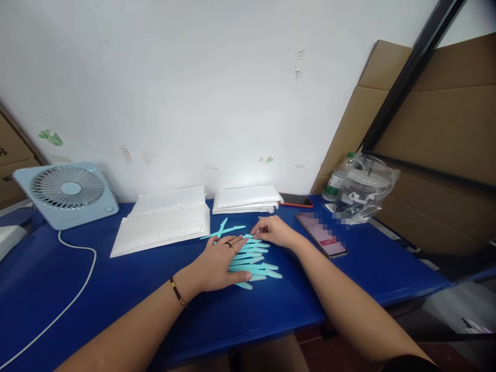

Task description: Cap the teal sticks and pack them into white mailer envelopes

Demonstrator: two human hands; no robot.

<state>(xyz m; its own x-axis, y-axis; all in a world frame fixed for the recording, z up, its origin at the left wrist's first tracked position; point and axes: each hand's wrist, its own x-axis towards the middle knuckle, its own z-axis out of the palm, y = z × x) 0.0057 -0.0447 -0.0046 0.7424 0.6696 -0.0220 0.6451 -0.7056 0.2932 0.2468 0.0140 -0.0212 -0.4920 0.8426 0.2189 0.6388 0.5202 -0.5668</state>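
Teal plastic strips lie in a loose, overlapping fan near the middle of the blue table, with two more crossed just behind the heap. We judge them light, thin and fairly stiff, with smooth faces that would likely slide over one another and over the tabletop. Each looks to have a narrow tail and a broader end, so the broader end, or the edges at mid-length, would give the surest hold. Lying flat, a single one would probably have to be tipped up at its end first.

Our left hand is spread open, palm down, and rests flat on the left part of the heap with its fingers across several strips; it grips nothing. Our right hand sits at the far edge of the heap with its fingers curled down onto the strip ends. Whether it has one pinched, we cannot tell. A phone lies just beside the right wrist, and stacked white bags lie beyond the left hand.
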